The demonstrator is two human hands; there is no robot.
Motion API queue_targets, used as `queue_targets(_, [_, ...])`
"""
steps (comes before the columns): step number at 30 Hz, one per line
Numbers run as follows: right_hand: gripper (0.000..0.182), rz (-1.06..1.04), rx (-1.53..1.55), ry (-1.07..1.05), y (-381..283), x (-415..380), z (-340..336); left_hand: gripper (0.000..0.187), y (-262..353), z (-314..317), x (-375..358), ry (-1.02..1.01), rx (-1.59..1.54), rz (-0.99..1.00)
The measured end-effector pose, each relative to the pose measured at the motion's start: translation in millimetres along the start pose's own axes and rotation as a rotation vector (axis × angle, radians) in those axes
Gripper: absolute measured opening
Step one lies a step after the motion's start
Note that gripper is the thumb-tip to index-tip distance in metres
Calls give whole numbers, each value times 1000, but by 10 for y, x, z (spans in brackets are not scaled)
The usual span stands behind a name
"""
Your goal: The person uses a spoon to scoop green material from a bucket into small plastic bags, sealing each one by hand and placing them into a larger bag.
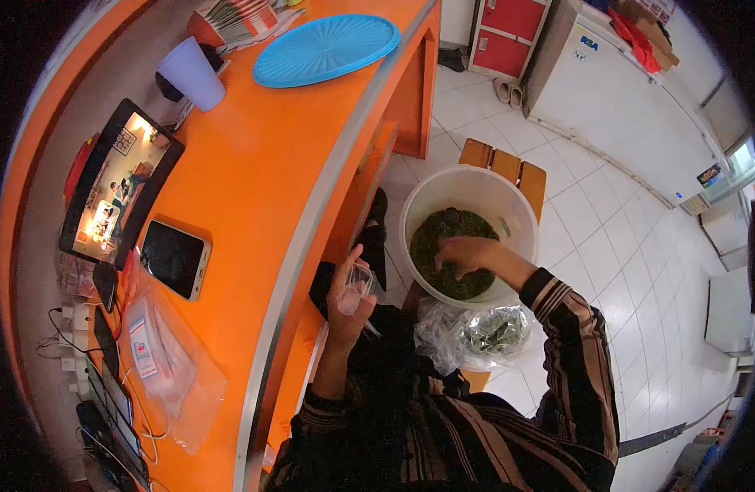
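My left hand [350, 297] is wrapped round a small clear plastic cup [358, 287], held beside the orange counter's edge. Inside a large white bucket [412, 205], my right hand [469, 252] has its fingers curled down into chopped green leaves [474, 223], the fingertips right at their surface. A dark round spot shows among the leaves above that hand. Against the near side of the bucket lies a clear plastic bag [496, 332] with larger green leaves in it.
The bucket stands on a wooden bench [508, 166]. On the orange counter [254, 156] are a blue lid [328, 51], a pale purple cup [193, 75], a tablet playing video [121, 187], a phone [175, 258] and plastic bags [174, 361]. A white chest freezer [619, 98] stands beyond.
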State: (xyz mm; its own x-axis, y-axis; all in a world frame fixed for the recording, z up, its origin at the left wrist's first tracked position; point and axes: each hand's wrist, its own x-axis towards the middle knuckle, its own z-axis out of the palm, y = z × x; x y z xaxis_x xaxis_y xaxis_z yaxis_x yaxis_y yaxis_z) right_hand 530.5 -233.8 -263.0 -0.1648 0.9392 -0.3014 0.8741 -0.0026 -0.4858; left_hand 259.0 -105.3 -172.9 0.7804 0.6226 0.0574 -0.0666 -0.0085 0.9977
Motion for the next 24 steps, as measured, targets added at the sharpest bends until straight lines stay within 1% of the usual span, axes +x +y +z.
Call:
queue_targets(1, [24,-18,111,-165,-45,85,84,67,-17,-29,-10,-1,6,-4])
queue_targets(2, [24,-18,115,-163,-80,107,161,69,-66,-55,-21,-22,-63,-6])
queue_targets(3, [23,-57,1,-100,-139,112,199,71,-130,-79,-15,-41,-134,-7])
queue_targets(4, [22,-95,-115,-40,-166,114,203,71,-234,-114,14,-39,-136,-7])
queue_targets(5, [22,-97,-117,-46,-176,94,139,71,-380,-160,46,-74,-148,3])
queue_targets(7, [16,229,-215,143,-275,-20,-127,72,-645,-248,73,-102,-168,8])
queue_targets(8, [16,229,-216,133,-419,-110,-335,70,-768,-286,72,-182,-255,-37])
queue_targets(9, [16,175,-88,422,-617,-202,-586,69,-897,-296,67,-265,-343,-82])
queue_targets(10, [15,117,41,712,-730,-248,-726,69,-1070,-280,65,-264,-350,-83])
queue_targets(11, [12,164,109,697,-762,-267,-731,67,-1247,-253,54,-364,-440,-223])
queue_targets(12, [12,165,107,696,-742,-268,-687,65,-1325,-217,34,-465,-527,-364])
queue_targets(13, [13,111,154,625,-678,-228,-581,65,-1187,-136,-1,-466,-527,-363])
queue_targets(14, [14,55,201,553,-590,-165,-433,63,-1045,-42,-78,-476,-485,-414])
queue_targets(15, [13,11,182,522,-379,-105,-157,60,-853,48,-128,-483,-442,-465])
queue_targets(16, [13,8,183,522,-412,-125,-126,60,-682,112,-140,-481,-440,-465])
queue_targets(18, [12,42,266,262,-558,-190,-153,58,-451,185,-133,-568,-286,-393])
queue_targets(19, [12,104,293,256,-716,-258,-259,57,-532,158,-130,-633,-314,-397])
queue_targets(20, [12,103,292,254,-689,-298,-213,57,-608,150,-134,-631,-315,-396])
queue_targets(22, [12,66,364,326,-624,-431,-180,57,-635,173,-117,-646,-203,-302])
queue_targets(23, [12,69,362,325,-603,-510,-167,57,-645,163,-116,-648,-206,-301])
queue_targets(24, [14,195,681,386,-693,-605,-273,57,-600,140,-104,-626,-196,-286])
